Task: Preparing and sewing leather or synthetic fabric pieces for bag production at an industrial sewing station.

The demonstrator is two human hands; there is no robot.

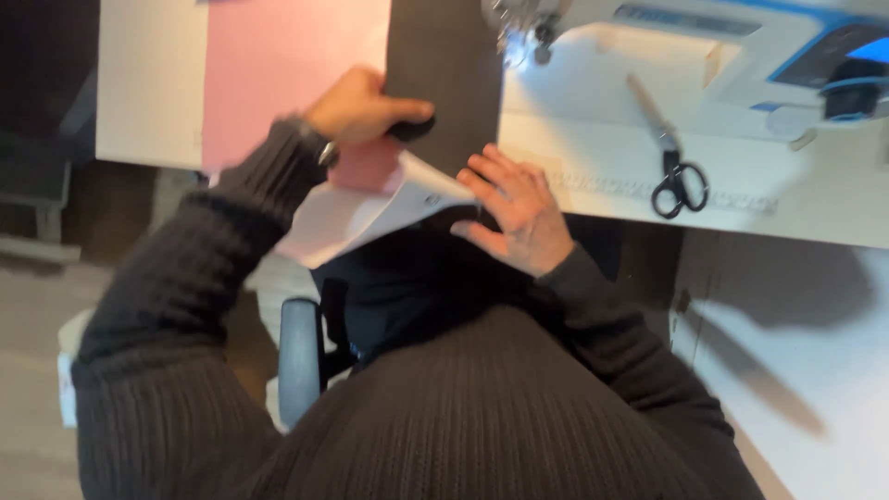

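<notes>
My left hand [356, 106] is closed around a small dark object [412, 128], pressed onto a strip of dark grey fabric [444, 65] at the white table's front edge. My right hand [514, 208] lies flat with fingers spread on the lower end of that fabric and touches a white paper sheet [370, 218] that curls off the table edge. A pink sheet [278, 65] lies under and left of my left hand. Motion blur hides what the dark object is.
Black-handled scissors [674, 171] lie on the white table [833, 199] to the right. A white sewing machine [741, 46] with a blue panel stands at the back right. A chair armrest [298, 361] is below, beside my dark sweater.
</notes>
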